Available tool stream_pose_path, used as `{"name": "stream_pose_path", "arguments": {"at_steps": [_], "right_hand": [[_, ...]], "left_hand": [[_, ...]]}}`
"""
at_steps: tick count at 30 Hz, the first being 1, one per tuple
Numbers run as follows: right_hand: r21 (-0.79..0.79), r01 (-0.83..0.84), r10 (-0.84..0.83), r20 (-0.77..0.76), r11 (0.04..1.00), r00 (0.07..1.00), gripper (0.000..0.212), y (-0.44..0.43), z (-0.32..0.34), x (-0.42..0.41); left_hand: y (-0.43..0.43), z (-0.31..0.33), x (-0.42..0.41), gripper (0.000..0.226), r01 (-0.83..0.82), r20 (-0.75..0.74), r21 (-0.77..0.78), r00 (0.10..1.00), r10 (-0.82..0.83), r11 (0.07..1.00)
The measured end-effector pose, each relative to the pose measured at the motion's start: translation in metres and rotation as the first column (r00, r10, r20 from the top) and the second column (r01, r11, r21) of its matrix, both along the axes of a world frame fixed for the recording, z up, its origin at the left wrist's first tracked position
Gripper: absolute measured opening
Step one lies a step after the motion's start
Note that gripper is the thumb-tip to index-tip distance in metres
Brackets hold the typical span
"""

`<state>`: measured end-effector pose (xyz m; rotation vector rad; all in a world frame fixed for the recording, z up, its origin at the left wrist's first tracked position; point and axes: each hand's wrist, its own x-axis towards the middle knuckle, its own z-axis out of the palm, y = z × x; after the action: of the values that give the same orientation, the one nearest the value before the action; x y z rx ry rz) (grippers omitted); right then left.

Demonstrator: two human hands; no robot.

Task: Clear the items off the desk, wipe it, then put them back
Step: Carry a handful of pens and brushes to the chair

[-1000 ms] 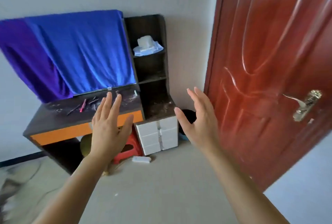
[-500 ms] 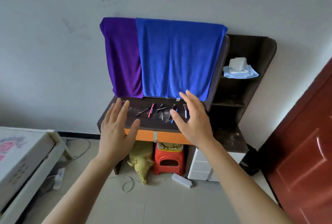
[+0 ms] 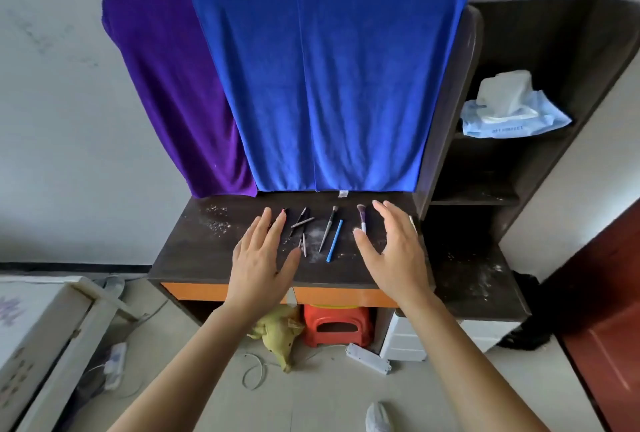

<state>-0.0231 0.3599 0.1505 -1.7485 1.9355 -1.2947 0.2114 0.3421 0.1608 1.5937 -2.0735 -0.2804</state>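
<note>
1. A purple towel [image 3: 173, 95] hangs behind the dark desk [image 3: 194, 251], overlapped by a blue towel [image 3: 329, 85].
2. The left hand [image 3: 259, 258] is over the desk, fingers straight and spread, holding nothing. A pink-tipped stick [image 3: 283, 211], perhaps a pen, peeks past its fingertips.
3. Thin pencils [image 3: 302, 222], a dark-handled brush [image 3: 327, 229] and a blue pen [image 3: 334, 241] lie on the dusty top between the hands.
4. A purple makeup brush [image 3: 362, 218] lies by the thumb of the right hand [image 3: 391, 258], which is spread and empty.
5. A tissue pack [image 3: 509, 109] sits on the side shelf [image 3: 485, 201].

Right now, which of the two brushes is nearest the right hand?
The purple-bristled brush, its white handle beside the thumb of the right hand. The grey-handled brush lies farther left, past the blue pen.
</note>
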Motion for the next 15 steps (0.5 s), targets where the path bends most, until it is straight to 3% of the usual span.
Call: {"name": "stream_pose_path", "arguments": {"at_steps": [7,15], "right_hand": [[0.251,-0.099,0.112,-0.038,0.963,0.993,0.066,-0.126,-0.044,-0.027],[0.478,-0.063,0.118,-0.086,0.876,0.989,0.065,-0.215,-0.098,0.005]], "left_hand": [[-0.11,-0.03,-0.017,0.071,-0.131,0.078,0.205,0.99,0.118,0.97],[-0.191,-0.085,0.022,0.068,-0.214,0.126,0.378,0.976,0.178,0.901]]}}
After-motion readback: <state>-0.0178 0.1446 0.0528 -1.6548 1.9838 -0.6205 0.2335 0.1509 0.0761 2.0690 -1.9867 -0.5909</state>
